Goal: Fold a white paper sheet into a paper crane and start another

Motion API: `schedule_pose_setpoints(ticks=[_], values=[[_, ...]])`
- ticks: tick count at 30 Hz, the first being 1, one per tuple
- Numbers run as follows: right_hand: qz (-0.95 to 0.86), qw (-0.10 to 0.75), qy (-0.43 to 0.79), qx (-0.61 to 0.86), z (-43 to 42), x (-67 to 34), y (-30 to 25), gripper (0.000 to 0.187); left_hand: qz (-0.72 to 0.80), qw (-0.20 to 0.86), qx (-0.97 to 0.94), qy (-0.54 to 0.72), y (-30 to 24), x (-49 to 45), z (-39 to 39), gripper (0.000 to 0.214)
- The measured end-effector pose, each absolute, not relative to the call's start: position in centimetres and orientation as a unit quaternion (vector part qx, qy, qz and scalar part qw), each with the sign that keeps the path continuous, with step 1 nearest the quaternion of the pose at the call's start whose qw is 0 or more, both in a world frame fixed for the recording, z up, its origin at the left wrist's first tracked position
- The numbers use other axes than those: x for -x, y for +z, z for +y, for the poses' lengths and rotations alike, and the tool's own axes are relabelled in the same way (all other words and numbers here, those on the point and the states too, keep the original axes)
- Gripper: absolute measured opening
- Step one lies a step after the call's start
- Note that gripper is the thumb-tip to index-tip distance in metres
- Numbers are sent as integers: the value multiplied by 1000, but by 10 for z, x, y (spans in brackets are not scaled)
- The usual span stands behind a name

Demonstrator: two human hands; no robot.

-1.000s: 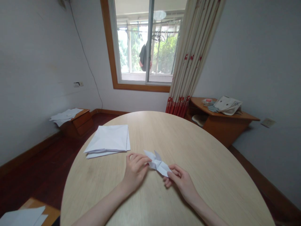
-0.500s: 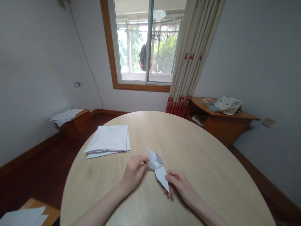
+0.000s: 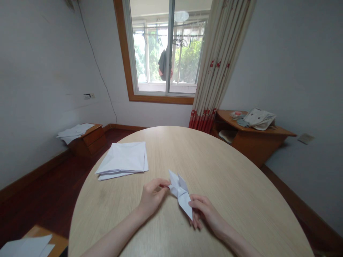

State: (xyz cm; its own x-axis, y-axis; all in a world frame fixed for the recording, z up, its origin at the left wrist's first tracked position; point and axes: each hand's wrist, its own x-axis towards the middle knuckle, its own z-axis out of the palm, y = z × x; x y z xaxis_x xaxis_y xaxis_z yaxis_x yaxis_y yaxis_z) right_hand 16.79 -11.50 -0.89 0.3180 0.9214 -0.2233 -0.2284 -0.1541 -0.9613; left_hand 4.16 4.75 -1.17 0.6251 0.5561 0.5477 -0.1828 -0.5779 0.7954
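Note:
A small folded white paper figure (image 3: pixel 180 192) with pointed flaps is held just above the round light-wood table (image 3: pixel 230 178). My left hand (image 3: pixel 152 196) pinches its left edge with thumb and fingers closed. My right hand (image 3: pixel 204 210) grips the lower pointed tip, fingers curled around it. Both forearms come in from the bottom edge of the view.
A stack of white creased paper sheets (image 3: pixel 122 160) lies on the table's far left. A low wooden cabinet with papers (image 3: pixel 80 135) stands by the left wall. A wooden corner shelf with a bag (image 3: pixel 254 128) is at the right, beside a curtain (image 3: pixel 219 64) and window.
The paper figure has turned from lying nearly level to pointing down toward me. My right hand has moved nearer and lower with its tip; my left hand keeps its pinch.

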Motion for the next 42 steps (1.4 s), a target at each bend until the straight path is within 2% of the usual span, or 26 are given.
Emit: schedule_pose_setpoints(ticks=[7,12,15,20,26,32,42], values=[[-298,574,509,568,-116,-167,-6,33,108,462,-777,415,-9,-42,47,11],[-317,552,481,603,-116,-171,-1,42,115,459,-786,397,-3,-41,46,15],[-333,554,429,631,-117,-176,4,43,114,440,-805,382,2,-39,47,16],[-345,605,293,655,-120,-182,12,36,100,433,-816,369,9,-37,44,14],[-375,585,331,639,-123,-184,8,56,101,495,-799,326,15,-37,35,13],[-393,561,327,651,-119,-180,8,32,110,564,-771,275,19,-39,32,12],[-370,593,320,639,-115,-177,5,39,86,569,-778,251,18,-37,31,28]])
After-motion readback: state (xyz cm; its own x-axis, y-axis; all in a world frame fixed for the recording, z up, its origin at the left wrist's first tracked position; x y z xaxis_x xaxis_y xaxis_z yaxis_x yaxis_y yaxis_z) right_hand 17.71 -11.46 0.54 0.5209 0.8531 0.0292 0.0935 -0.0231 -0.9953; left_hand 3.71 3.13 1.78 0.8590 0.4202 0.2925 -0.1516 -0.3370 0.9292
